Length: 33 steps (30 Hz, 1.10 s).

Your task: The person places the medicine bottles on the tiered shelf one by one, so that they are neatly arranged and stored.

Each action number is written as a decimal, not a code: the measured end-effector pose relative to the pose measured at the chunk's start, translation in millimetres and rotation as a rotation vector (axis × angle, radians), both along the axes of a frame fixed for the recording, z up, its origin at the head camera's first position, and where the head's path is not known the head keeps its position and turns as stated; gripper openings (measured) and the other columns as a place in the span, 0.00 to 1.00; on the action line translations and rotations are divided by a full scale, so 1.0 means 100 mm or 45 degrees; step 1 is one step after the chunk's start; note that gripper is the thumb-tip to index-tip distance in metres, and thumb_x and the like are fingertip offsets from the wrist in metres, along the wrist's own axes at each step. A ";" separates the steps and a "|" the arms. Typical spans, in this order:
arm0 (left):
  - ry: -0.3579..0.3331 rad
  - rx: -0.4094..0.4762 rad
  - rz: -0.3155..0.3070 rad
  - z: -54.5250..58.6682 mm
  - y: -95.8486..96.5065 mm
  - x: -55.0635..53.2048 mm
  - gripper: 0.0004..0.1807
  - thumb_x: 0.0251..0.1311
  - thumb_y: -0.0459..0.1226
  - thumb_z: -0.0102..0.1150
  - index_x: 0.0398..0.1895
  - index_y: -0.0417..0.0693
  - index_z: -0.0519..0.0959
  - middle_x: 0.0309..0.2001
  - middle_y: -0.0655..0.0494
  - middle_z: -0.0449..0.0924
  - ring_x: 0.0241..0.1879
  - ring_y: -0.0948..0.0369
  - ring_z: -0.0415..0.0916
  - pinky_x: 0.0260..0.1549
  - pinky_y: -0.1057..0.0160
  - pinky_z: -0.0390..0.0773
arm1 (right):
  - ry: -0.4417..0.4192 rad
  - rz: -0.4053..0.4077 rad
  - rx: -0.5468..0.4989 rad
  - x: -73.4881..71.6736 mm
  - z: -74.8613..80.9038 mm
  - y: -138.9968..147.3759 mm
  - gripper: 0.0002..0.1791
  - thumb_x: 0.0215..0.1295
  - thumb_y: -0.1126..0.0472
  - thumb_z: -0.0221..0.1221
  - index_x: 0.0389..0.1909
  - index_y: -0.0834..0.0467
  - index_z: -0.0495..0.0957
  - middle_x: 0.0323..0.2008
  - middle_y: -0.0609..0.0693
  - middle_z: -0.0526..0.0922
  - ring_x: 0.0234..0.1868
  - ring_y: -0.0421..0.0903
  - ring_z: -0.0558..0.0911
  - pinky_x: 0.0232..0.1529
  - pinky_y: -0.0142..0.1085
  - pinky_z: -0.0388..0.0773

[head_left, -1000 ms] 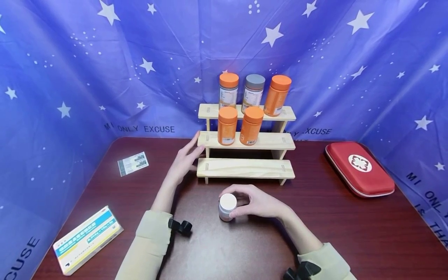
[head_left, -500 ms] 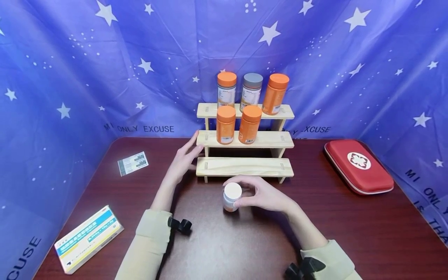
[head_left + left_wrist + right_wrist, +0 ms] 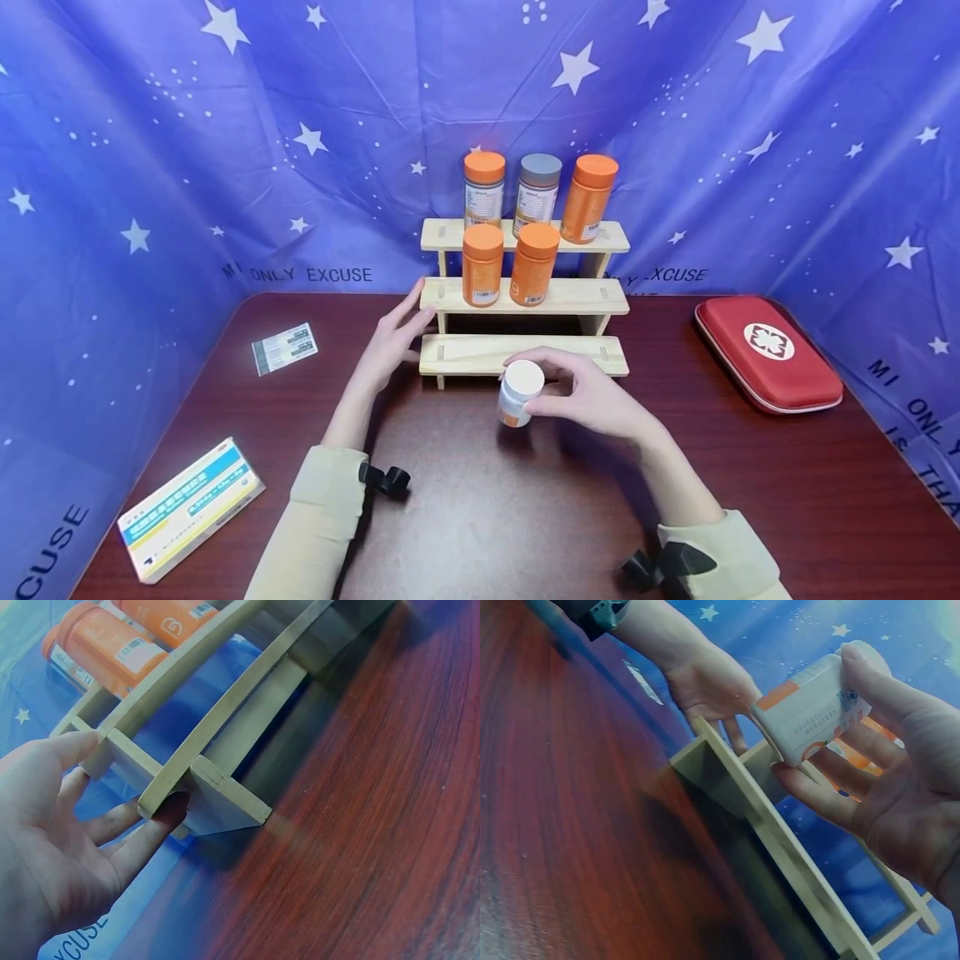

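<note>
A small white bottle (image 3: 514,404) with a white ribbed cap is pinched between the thumb and fingers of my right hand (image 3: 588,396). It is held slightly tilted in front of the bottom tier of a three-tier wooden rack (image 3: 450,354). In the right wrist view the bottle (image 3: 810,712) shows orange print on its label. My left hand (image 3: 386,346) touches the rack's left end with spread fingers; in the left wrist view they meet the ends of two tiers. Two orange jars (image 3: 482,271) stand on the middle tier.
Behind them, the top tier bears two orange-lidded jars (image 3: 484,187) and one grey-lidded jar (image 3: 538,196). A red zip case (image 3: 772,358) lies at right. At left are a blister pack (image 3: 285,348) and a white-blue medicine box (image 3: 191,510). A starry blue curtain (image 3: 337,125) closes off the back.
My right hand has carried the white bottle up and to the right, away from the middle of the table toward the bottom tier. My left hand has stayed against the rack.
</note>
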<state>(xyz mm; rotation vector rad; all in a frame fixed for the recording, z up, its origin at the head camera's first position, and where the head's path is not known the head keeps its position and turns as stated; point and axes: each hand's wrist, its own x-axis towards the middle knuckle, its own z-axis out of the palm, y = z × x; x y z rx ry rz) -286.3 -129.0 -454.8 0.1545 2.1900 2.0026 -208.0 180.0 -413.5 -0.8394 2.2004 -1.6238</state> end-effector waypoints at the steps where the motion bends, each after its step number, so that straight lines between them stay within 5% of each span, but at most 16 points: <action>1: 0.000 0.003 -0.001 0.00 0.00 0.00 0.34 0.75 0.53 0.55 0.79 0.84 0.54 0.82 0.51 0.55 0.69 0.41 0.73 0.42 0.47 0.90 | 0.009 -0.016 -0.004 0.00 0.01 0.02 0.27 0.62 0.65 0.71 0.63 0.56 0.78 0.52 0.48 0.85 0.50 0.42 0.85 0.50 0.36 0.87; 11: 0.003 0.002 -0.001 0.01 0.00 -0.03 0.35 0.75 0.54 0.54 0.80 0.81 0.54 0.81 0.50 0.56 0.70 0.40 0.72 0.42 0.46 0.90 | 0.104 -0.118 -0.043 -0.07 0.11 0.17 0.27 0.60 0.71 0.70 0.61 0.60 0.77 0.48 0.40 0.88 0.48 0.38 0.86 0.49 0.33 0.87; 20: 0.004 -0.003 -0.020 0.03 0.04 -0.06 0.37 0.74 0.55 0.55 0.81 0.78 0.53 0.82 0.53 0.55 0.70 0.41 0.73 0.42 0.46 0.90 | 0.182 -0.320 0.045 -0.12 0.19 0.39 0.25 0.61 0.69 0.69 0.60 0.58 0.78 0.47 0.36 0.87 0.47 0.37 0.87 0.47 0.31 0.84; 33: -0.016 -0.015 -0.011 0.01 -0.01 -0.02 0.35 0.74 0.55 0.54 0.80 0.81 0.53 0.82 0.51 0.55 0.70 0.40 0.71 0.44 0.46 0.90 | 0.199 -0.371 0.097 -0.36 0.37 0.56 0.23 0.65 0.66 0.68 0.61 0.60 0.78 0.44 0.36 0.87 0.44 0.36 0.86 0.44 0.26 0.83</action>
